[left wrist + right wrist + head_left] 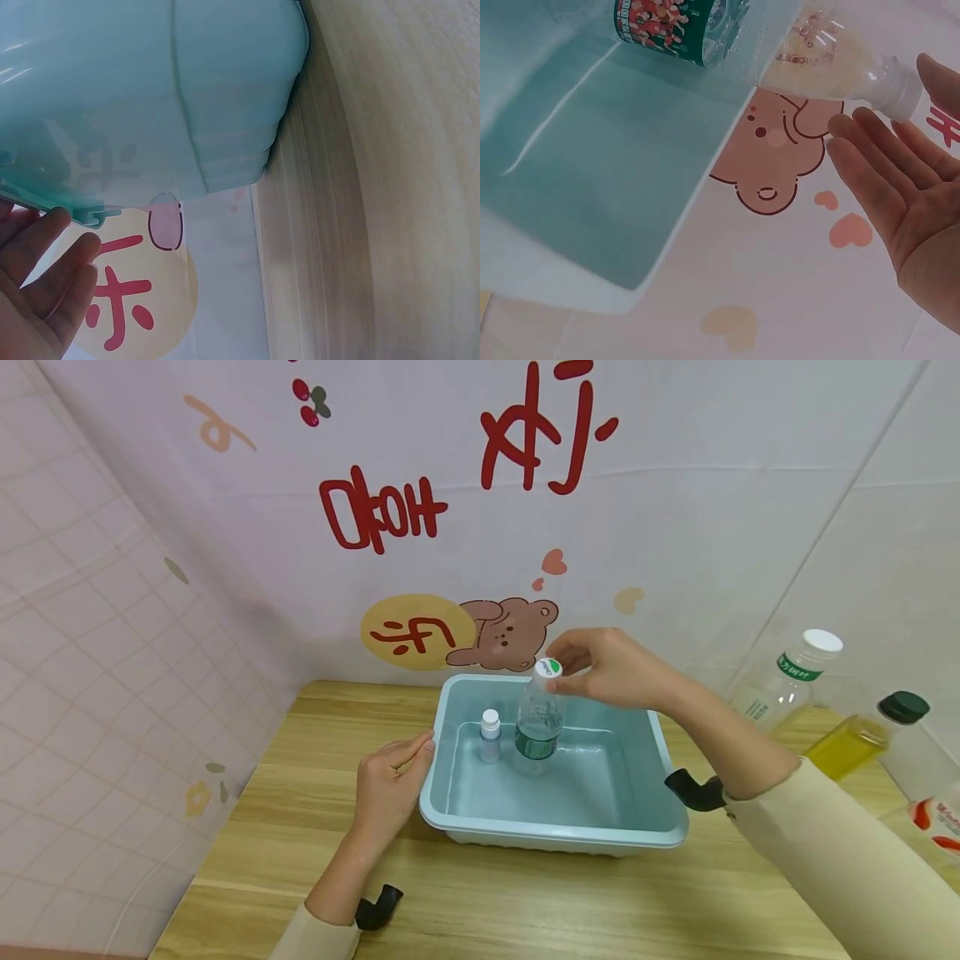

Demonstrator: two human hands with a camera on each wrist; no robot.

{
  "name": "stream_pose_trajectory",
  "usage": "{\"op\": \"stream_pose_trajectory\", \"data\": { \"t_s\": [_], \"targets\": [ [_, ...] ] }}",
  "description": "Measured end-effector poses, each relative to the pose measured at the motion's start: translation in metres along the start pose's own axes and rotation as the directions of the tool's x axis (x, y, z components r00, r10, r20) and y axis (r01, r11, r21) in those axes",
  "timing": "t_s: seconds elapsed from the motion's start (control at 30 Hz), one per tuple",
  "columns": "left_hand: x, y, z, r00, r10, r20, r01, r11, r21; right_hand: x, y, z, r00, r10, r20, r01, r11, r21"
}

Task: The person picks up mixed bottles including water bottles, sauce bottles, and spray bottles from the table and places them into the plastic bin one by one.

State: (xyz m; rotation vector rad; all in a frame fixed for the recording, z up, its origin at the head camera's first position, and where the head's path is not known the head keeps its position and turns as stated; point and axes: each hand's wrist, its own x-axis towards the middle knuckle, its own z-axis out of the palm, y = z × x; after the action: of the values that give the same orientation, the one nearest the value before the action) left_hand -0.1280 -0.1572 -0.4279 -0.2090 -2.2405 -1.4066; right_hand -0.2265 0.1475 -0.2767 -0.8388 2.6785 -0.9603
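A light blue plastic basin [555, 837] stands on the wooden table. Inside it, a clear plastic bottle [538, 718] with a green label and white cap stands upright. My right hand [615, 668] pinches that cap between thumb and fingertip; in the right wrist view the other fingers of the right hand [922, 202] are extended beside the bottle neck. Left of this bottle, a small clear bottle [490, 747] with a white cap also stands in the basin. My left hand [386, 785] holds the basin's left rim, its fingertips right at the edge in the left wrist view.
At the right stand a clear bottle [780, 689] with a white cap, a bottle of yellow liquid [847, 747] with a dark cap, and a transparent container [937, 818] with red marks. A printed white cloth wall [675, 527] rises behind the table [300, 760].
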Motion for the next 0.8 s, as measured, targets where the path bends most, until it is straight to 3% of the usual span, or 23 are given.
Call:
{"op": "stream_pose_trajectory", "data": {
  "t_s": [0.33,0.53,0.8],
  "targets": [
    [0.000,0.000,0.000,1.000,0.009,0.003,-0.009,1.000,-0.002,-0.014,0.002,-0.012,0.999,-0.001,-0.049,-0.001,0.999,-0.051],
    [-0.003,-0.001,0.000,1.000,0.002,0.005,-0.002,1.000,-0.010,-0.029,0.005,-0.016,0.991,-0.066,-0.117,0.061,0.997,-0.040],
    [-0.001,-0.002,0.001,1.000,0.018,0.001,-0.018,1.000,-0.010,-0.054,0.012,-0.020,0.946,-0.180,-0.271,0.150,0.981,-0.127]
  ]
}}
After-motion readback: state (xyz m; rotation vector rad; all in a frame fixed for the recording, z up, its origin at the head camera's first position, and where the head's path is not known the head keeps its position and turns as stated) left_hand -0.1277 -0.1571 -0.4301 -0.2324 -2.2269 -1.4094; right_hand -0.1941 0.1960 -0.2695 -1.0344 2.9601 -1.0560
